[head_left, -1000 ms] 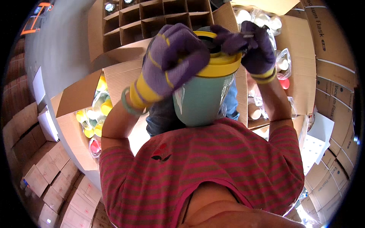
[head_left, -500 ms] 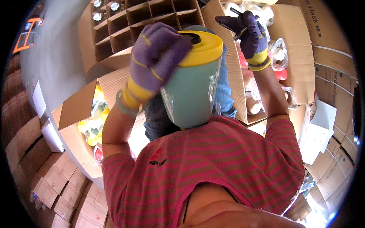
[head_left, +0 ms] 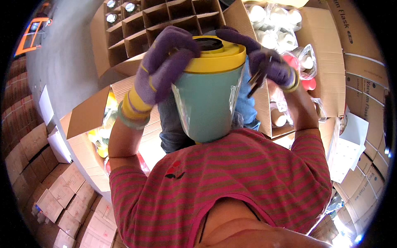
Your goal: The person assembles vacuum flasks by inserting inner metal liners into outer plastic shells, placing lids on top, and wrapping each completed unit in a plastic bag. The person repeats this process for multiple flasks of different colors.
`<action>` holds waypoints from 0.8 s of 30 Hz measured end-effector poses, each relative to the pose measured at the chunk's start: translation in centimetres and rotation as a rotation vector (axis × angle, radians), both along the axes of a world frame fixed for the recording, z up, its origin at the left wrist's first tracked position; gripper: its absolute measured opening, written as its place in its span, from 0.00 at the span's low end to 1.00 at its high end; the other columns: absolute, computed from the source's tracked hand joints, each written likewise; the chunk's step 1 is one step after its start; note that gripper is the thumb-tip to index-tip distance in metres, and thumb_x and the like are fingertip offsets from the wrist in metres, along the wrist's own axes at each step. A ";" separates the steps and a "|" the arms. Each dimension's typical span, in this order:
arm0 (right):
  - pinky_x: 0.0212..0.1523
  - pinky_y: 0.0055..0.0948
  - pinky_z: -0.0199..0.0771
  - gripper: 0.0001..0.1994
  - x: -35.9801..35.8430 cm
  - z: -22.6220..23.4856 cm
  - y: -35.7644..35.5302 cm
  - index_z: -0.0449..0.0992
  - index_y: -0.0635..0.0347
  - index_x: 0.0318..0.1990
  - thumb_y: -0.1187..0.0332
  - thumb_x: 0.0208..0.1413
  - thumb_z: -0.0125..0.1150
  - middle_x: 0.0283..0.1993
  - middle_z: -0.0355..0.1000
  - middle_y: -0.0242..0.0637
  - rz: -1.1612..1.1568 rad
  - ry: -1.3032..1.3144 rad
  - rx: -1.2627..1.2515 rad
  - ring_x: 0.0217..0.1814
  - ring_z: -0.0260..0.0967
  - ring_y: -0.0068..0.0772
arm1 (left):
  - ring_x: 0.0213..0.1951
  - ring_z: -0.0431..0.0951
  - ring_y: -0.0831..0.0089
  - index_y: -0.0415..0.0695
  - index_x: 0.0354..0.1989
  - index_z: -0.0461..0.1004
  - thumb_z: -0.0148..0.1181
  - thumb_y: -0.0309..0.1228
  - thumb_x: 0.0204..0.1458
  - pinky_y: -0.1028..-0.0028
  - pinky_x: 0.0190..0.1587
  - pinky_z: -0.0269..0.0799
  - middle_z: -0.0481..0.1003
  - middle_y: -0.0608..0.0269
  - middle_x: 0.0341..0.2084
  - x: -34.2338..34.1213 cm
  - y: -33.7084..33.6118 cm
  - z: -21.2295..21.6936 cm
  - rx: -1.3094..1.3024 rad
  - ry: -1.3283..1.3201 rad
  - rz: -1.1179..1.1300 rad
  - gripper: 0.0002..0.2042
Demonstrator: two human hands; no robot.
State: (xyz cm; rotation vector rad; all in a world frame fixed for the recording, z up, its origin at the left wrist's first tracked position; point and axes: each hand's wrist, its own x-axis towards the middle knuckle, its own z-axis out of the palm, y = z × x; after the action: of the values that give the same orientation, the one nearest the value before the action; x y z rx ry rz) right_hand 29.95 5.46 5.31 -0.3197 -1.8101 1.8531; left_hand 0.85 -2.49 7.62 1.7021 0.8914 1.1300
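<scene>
A pale teal tapered container [head_left: 209, 103], partly in shiny clear plastic, stands between my knees against my shirt. Its top has a wide yellow rim [head_left: 217, 64] around a black round centre [head_left: 206, 43]. My left hand [head_left: 165, 62], in a purple and yellow glove, grips the rim's left side with curled fingers. Gloved alike, my right hand [head_left: 273, 68] holds a dark slim tool [head_left: 257, 80], blurred, its kind unclear. Some fingers of that hand reach to the rim's far right side.
A divided carton [head_left: 161, 16] with a few silver-capped pieces lies ahead. To the right an open carton [head_left: 331, 53] holds white and red plastic-wrapped parts. Another open carton [head_left: 89, 113] at left holds yellow parts. Stacked boxes [head_left: 68, 194] line both sides.
My right hand has come down and left from above the right carton to the container's rim, bringing the dark tool. My left hand stays at the rim, shifted slightly left.
</scene>
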 end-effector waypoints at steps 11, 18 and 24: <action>0.53 0.47 0.66 0.17 1.5 -0.1 -2.2 0.73 0.66 0.24 0.57 0.49 0.58 0.63 0.58 0.56 0.011 -0.196 -0.346 0.67 0.55 0.52 | 0.61 0.66 0.63 0.38 0.61 0.64 0.40 0.39 0.64 0.67 0.64 0.58 0.66 0.49 0.59 -1.8 1.9 -4.6 -0.272 -0.304 -0.058 0.22; 0.40 0.33 0.72 0.16 0.5 1.2 -0.6 0.74 0.65 0.27 0.57 0.47 0.62 0.43 0.70 0.46 0.084 -0.240 -0.177 0.41 0.69 0.36 | 0.62 0.64 0.56 0.33 0.55 0.66 0.37 0.31 0.63 0.64 0.64 0.58 0.64 0.41 0.60 -4.4 4.8 -3.0 0.034 -0.078 -0.315 0.19; 0.61 0.46 0.60 0.14 -3.2 2.3 -1.9 0.76 0.61 0.23 0.58 0.40 0.59 0.65 0.56 0.58 0.053 -0.146 0.368 0.60 0.62 0.51 | 0.63 0.63 0.55 0.33 0.56 0.67 0.33 0.37 0.64 0.65 0.66 0.54 0.63 0.44 0.61 -1.5 1.7 -2.8 -0.065 -0.209 -0.226 0.23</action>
State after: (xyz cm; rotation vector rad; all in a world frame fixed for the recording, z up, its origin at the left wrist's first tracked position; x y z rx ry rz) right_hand 26.72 3.57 7.61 -0.2777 -2.2303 1.5199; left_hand -0.67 -0.79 4.81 1.5557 0.5839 1.0895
